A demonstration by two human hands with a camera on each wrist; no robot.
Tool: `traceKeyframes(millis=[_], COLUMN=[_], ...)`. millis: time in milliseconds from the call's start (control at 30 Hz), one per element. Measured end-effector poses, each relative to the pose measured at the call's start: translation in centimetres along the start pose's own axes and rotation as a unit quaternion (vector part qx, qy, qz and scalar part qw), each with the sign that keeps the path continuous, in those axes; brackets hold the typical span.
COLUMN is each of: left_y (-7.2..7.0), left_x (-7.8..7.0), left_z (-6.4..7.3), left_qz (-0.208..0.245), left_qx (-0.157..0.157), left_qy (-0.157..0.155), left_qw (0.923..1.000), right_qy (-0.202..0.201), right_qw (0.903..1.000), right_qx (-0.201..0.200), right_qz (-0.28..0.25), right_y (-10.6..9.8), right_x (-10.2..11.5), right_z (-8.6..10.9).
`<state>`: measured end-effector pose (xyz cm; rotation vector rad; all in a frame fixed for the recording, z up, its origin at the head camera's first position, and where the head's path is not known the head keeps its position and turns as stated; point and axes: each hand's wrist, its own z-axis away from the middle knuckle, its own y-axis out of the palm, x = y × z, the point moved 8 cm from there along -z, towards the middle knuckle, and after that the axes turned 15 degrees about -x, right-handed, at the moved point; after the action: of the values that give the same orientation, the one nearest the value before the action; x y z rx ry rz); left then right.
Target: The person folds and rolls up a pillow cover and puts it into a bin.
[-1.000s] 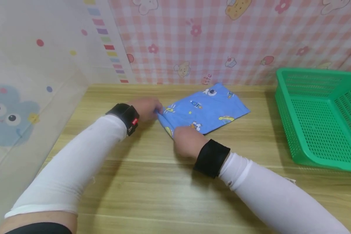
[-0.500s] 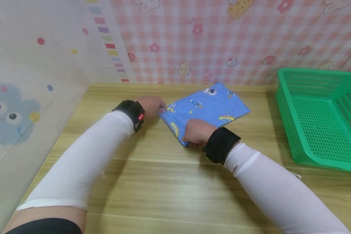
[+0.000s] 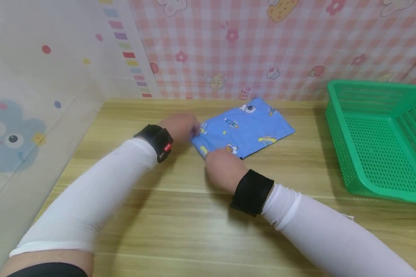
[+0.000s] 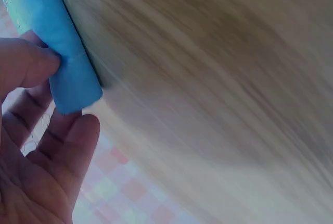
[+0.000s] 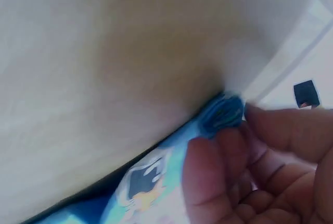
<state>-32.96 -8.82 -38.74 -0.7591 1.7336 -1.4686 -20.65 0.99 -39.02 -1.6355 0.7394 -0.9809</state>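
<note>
A blue cloth printed with rockets, stars and other cartoon figures lies at an angle on the wooden table. Its near-left edge is turned over into a roll. My left hand pinches the far end of this roll; the left wrist view shows the thumb on the rolled end with the fingers curled behind it. At the near end, my right hand grips the cloth from the front. Layers of the roll show between its thumb and fingers in the right wrist view. The right fingertips are hidden in the head view.
A green plastic basket with perforated sides stands on the right of the table. A pink checked sheet covers the wall behind the cloth. Another patterned wall borders the left side.
My left hand has shifted slightly right along with the cloth's left edge. The right hand went right over the near corner, then came back left and toward me, and that edge is turned over again.
</note>
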Motion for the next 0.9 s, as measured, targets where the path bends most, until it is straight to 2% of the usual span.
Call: traceKeyframes(millis=[133,233,467,567,767,900], left_y=[-0.5,-0.4,0.0,0.1,0.1,0.4], left_x=[0.1,0.2,0.3,0.4,0.3,0.1], left_z=[1.0,1.4,1.6,1.7,2.0,2.3], left_qz=[0.003,0.000,-0.012,-0.021,-0.018,-0.007], left_qx=[0.016,0.025,0.023,0.027,0.035,0.054], left_qy=[-0.003,-0.002,0.007,0.004,-0.010,-0.023], left_qw=[0.9999,0.9997,0.9996,0.9994,0.9992,0.9982], right_qy=[0.006,0.016,-0.007,-0.003,0.032,0.040], right_qw=[1.0000,0.9998,0.9985,0.9975,0.9942,0.9873], right_qx=[-0.006,0.006,0.054,0.069,0.082,0.115], right_qz=[0.003,-0.005,-0.007,-0.010,-0.061,-0.102], right_y=[0.0,0.3,1.6,1.8,1.4,1.2], right_x=[0.6,0.2,-1.1,-1.5,-2.7,-3.2], right_z=[0.3,-0.1,-1.4,-1.5,-1.4,-1.0])
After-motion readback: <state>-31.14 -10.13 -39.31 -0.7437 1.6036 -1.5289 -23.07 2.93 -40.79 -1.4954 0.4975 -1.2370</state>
